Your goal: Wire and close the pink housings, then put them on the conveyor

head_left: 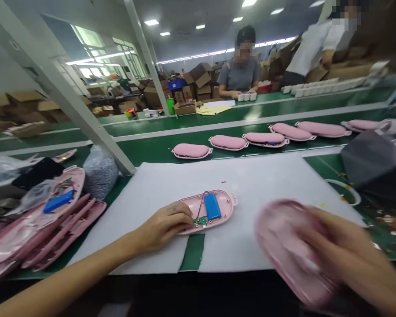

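A pink plastic shell half lies hollow side up on white foam sheeting. Inside it are a blue battery pack, a small green circuit board and a thin dark wire. My left hand is closed over the shell's left end, hiding that part. To the right, my right hand grips another pink shell half in the air, tilted and apart from the first. Motion blurs it, and its details cannot be made out.
Several pink shells line the green bench behind the foam. Stacked shell halves and a plastic bag stand left, near a slanted metal post. A dark grey object is right. Across the bench a person handles white boxes.
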`<action>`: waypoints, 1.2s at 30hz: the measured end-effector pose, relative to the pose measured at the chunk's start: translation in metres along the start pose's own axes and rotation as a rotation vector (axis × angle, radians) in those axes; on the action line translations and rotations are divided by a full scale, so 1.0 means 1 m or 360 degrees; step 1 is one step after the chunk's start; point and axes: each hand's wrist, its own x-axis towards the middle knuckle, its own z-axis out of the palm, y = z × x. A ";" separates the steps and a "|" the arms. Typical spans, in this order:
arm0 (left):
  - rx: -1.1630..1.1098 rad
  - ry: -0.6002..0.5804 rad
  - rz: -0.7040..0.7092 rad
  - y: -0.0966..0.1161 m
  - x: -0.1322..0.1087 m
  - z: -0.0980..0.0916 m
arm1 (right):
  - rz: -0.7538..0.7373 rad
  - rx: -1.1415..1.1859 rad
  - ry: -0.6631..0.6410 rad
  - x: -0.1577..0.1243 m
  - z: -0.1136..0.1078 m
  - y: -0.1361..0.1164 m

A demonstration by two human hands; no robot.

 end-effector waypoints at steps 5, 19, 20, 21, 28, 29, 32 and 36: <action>0.0250 -0.0114 0.0240 -0.006 -0.015 0.001 | 0.0017 0.0225 -0.0505 0.070 0.006 -0.049; -0.1218 0.0846 -0.0560 -0.019 -0.020 0.012 | 0.0671 0.0975 0.0087 0.123 0.056 -0.044; -0.1196 0.0881 -0.0554 -0.018 -0.019 0.008 | 0.0693 0.0996 0.0200 0.125 0.056 -0.046; -0.1147 0.0902 -0.0538 -0.017 -0.018 0.004 | 0.0678 0.0962 0.0267 0.126 0.056 -0.049; -0.0314 0.0877 -0.0237 -0.001 -0.008 -0.013 | 0.0422 0.1148 0.0817 0.119 0.065 -0.077; -0.0077 0.0935 -0.0185 0.000 -0.006 -0.012 | 0.0405 0.1200 0.0783 0.115 0.071 -0.082; 0.0372 0.1296 -0.0246 -0.004 0.002 -0.003 | 0.0392 0.1324 0.0596 0.098 0.090 -0.095; 0.0073 0.1520 -0.0236 -0.015 0.008 0.012 | 0.0459 0.1517 0.0731 0.079 0.112 -0.102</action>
